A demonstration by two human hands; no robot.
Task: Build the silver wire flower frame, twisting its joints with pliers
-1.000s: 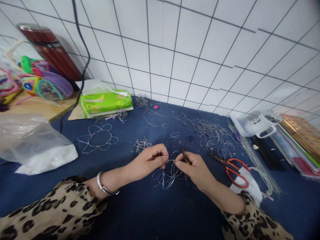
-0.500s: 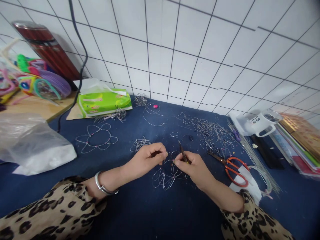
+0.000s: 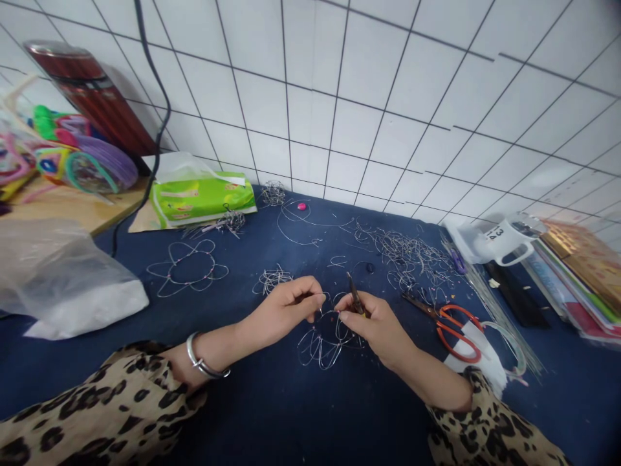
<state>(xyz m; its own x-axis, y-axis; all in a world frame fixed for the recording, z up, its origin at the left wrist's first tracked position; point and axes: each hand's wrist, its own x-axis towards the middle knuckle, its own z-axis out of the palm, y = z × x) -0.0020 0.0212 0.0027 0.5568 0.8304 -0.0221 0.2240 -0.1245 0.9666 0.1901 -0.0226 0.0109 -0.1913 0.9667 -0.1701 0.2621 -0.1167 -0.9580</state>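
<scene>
Between my two hands hangs a flower-shaped wire frame point(image 3: 323, 355), its thin silver loops dotted with small pink spots. My left hand point(image 3: 294, 303) is closed, thumb and forefinger pinching a wire end at the frame's upper left. On the other side, my right hand point(image 3: 371, 320) pinches the frame's upper right edge. That hand also keeps a pair of pliers point(image 3: 355, 295) in its palm, with the dark jaws pointing up and away. A second wire flower point(image 3: 171, 277) lies flat on the dark blue cloth to the left.
Orange-handled scissors point(image 3: 453, 323) lie at right, near a heap of tangled wire point(image 3: 412, 252) and straight wires point(image 3: 509, 336). A white mug point(image 3: 504, 239) stands behind. At left are a green tissue pack point(image 3: 204, 197) and a plastic bag point(image 3: 72, 278).
The wire frame has shifted very slightly to the right between my hands. My fingers have barely moved, and both grips stay the same.
</scene>
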